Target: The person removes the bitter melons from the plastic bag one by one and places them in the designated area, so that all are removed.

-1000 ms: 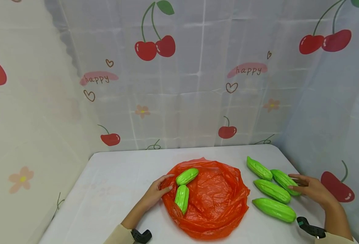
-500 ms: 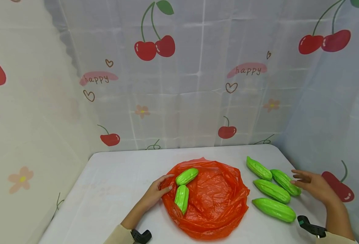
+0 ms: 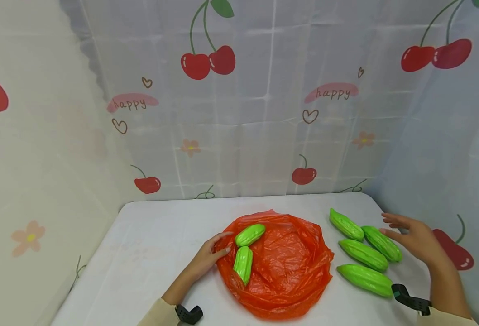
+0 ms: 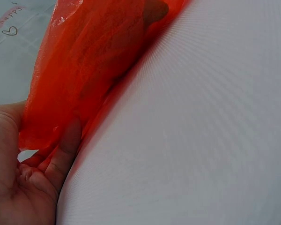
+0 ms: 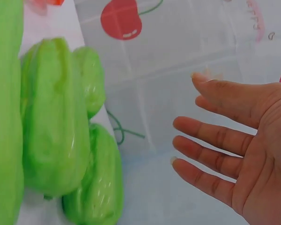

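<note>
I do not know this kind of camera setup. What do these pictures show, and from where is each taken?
There is no machine: a person works bare-handed. The wide picture comes from a camera on the head; the two close ones, from a camera on each wrist. On the white table lies an open red plastic bag with two green vegetables inside; four more lie to its right. The left hand grips the bag's edge. The right hand hovers near these four, holding nothing.
</note>
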`<state>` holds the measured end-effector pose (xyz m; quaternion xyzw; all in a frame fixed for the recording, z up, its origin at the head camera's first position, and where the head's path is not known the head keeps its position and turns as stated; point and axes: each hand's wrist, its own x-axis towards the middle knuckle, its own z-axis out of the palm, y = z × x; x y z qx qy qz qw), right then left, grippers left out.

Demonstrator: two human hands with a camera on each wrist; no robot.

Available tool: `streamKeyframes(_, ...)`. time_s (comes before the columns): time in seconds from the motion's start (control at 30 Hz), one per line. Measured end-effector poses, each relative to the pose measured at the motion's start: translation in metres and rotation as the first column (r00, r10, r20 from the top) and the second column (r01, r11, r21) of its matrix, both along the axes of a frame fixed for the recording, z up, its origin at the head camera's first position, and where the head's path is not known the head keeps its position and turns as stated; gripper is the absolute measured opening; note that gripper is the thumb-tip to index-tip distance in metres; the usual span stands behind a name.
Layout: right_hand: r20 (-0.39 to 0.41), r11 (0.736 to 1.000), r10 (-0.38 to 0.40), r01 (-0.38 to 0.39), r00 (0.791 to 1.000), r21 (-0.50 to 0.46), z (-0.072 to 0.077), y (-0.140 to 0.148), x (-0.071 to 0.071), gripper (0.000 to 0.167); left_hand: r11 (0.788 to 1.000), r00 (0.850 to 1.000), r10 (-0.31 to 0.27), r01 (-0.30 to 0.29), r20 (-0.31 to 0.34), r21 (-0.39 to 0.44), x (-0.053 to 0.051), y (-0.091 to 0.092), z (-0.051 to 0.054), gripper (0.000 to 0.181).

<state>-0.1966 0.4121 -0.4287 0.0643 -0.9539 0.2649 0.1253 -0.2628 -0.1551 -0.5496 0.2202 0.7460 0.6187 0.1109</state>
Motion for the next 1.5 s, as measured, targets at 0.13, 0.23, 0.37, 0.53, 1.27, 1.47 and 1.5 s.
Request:
streamKeyframes(0.13, -0.061, 0.999, 0.006, -0.009, 0.998, -0.046, 0.008, -0.016, -0.001, 0.052, 1.000, 1.000, -0.005, 0.005, -0.004, 0.010, 0.000, -0.001, -0.001, 0.048)
streamKeyframes(0.23, -0.093, 0.994, 0.006, -0.016, 0.996, -0.107, 0.011, -0.030, -0.004, 0.049, 1.000, 1.000, -0.007, 0.007, -0.002, 0.016, 0.000, -0.001, -0.001, 0.048)
streamKeyframes(0.37, -0.125, 0.986, 0.003, -0.024, 0.992, -0.165, 0.016, -0.050, -0.006, 0.044, 1.000, 1.000, -0.011, 0.011, 0.007, 0.015, 0.002, -0.002, 0.001, 0.048)
streamKeyframes(0.53, -0.136, 0.974, 0.035, -0.064, 0.990, -0.218, 0.022, -0.078, -0.008, 0.039, 1.000, 1.000, 0.001, -0.001, -0.003, 0.007, 0.000, -0.002, 0.004, 0.048)
streamKeyframes(1.27, 0.020, 0.856, 0.315, -0.275, 0.949, -0.438, 0.005, -0.192, -0.008, 0.039, 1.000, 1.000, 0.009, -0.009, 0.020, 0.007, -0.001, -0.003, 0.005, 0.049)
streamKeyframes(1.47, 0.078, 0.845, 0.365, -0.294, 0.928, -0.446, -0.006, -0.213, -0.007, 0.039, 1.000, 1.000, 0.005, -0.006, 0.022, 0.012, 0.000, -0.002, 0.003, 0.049)
streamKeyframes(1.5, 0.083, 0.842, 0.378, -0.305, 0.922, -0.445, -0.008, -0.216, -0.007, 0.039, 1.000, 1.000, 0.004, -0.004, 0.020, 0.012, 0.000, -0.002, 0.002, 0.049)
